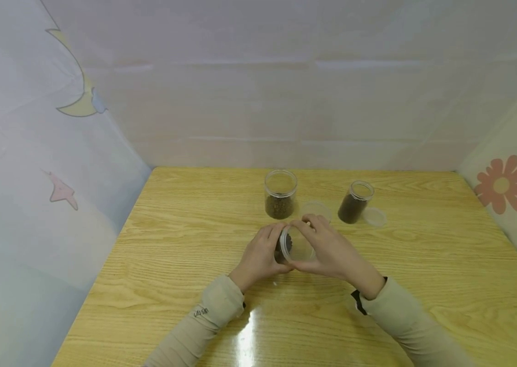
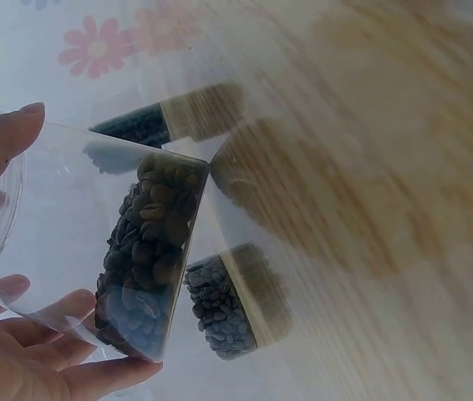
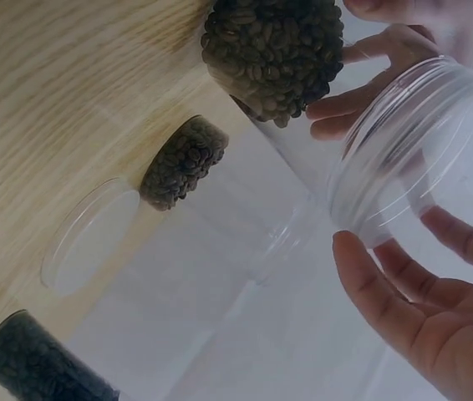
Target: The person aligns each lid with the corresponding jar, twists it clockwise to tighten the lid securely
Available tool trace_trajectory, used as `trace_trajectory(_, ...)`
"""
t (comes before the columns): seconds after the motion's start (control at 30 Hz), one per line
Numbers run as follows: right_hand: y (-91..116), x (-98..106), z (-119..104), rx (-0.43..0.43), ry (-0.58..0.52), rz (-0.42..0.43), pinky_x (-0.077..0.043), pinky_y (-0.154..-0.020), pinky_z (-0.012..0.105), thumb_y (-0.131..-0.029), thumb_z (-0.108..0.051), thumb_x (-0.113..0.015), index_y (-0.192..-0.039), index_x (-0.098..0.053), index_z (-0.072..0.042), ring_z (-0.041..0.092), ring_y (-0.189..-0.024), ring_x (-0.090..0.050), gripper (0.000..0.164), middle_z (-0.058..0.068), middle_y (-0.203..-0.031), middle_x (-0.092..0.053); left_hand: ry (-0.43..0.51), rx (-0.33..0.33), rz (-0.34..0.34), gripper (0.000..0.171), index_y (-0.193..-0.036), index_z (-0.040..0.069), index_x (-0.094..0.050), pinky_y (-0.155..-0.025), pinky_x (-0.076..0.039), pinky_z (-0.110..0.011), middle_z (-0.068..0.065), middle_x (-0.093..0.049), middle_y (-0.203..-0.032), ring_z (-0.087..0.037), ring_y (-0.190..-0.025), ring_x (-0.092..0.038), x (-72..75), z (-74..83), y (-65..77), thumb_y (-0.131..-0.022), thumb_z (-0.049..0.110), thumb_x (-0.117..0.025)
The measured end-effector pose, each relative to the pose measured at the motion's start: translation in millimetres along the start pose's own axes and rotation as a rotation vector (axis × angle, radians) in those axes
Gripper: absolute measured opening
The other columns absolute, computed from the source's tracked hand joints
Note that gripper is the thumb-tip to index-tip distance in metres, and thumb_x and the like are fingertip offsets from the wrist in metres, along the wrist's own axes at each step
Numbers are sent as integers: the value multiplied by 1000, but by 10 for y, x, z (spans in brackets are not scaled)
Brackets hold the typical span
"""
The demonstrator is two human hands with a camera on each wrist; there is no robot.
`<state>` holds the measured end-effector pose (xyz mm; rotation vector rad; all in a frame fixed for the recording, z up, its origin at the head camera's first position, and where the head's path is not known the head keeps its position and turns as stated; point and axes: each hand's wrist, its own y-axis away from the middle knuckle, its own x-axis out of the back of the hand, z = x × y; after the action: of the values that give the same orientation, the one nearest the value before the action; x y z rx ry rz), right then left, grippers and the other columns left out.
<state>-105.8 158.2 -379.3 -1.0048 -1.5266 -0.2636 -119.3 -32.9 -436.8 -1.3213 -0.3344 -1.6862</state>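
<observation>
My left hand [image 1: 263, 250] grips a clear jar [image 2: 65, 192] around its side, with thumb and fingers on opposite sides. Dark coffee beans [image 2: 146, 255] lie at the jar's base. Tipped over in the head view, the jar has its ridged rim [image 1: 284, 245] toward my right hand [image 1: 331, 252]. That right hand holds a clear round lid [image 1: 303, 245] by its edge, thumb and fingers spread around it, right at the jar's mouth. In the right wrist view, the ridged rim [image 3: 370, 150] stands close to the fingertips [image 3: 353, 255] of my right hand.
Farther back on the wooden table [image 1: 185, 214] stands an uncovered jar [image 1: 281, 199] partly filled with beans, a clear lid [image 1: 315, 209] lying beside it. To its right is a narrower uncovered jar [image 1: 353, 204] with dark contents, next to another lid [image 1: 374, 217]. Patterned sheets [image 1: 258, 112] border the table.
</observation>
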Motion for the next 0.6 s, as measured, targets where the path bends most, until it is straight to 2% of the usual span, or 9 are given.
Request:
trace_trajectory(0.13,4,-5,-22,-39,6,5,-50,-65,36,-69,-48,-76,-123,-51,-4,26,-92,-51,74,15,-111,-48,3,-1,-4,92,-133,6,-37,-93,-44,-37,-12,-49,-126,-27,-116,-48,0,2,-3,-61,38,-85)
trace_trajectory(0.27,19,14,-28,-48,11,-10,-51,-69,39,-71,-51,-74,-127,-49,-2,30,-98,-51,79,18,-116,-48,0,4,-8,94,-134,5,-37,-93,-45,-38,-13,-49,-126,-27,-116,-48,2,8,-7,-60,38,-86)
trace_trajectory(0.43,33,56,7,27,-33,-27,-49,-79,48,-70,-44,-77,-132,-46,-6,35,-113,-46,79,21,-126,-45,-4,4,-5,95,-133,5,-37,-93,-44,-38,-14,-49,-126,-27,-116,-48,10,17,0,-60,39,-86)
trace_trajectory(0.6,46,57,62,125,-64,-41,-46,-85,50,-67,-37,-82,-134,-44,-7,37,-119,-41,82,22,-131,-41,-7,2,-2,97,-133,5,-36,-93,-45,-37,-14,-49,-125,-27,-115,-48,-1,11,12,-58,38,-87)
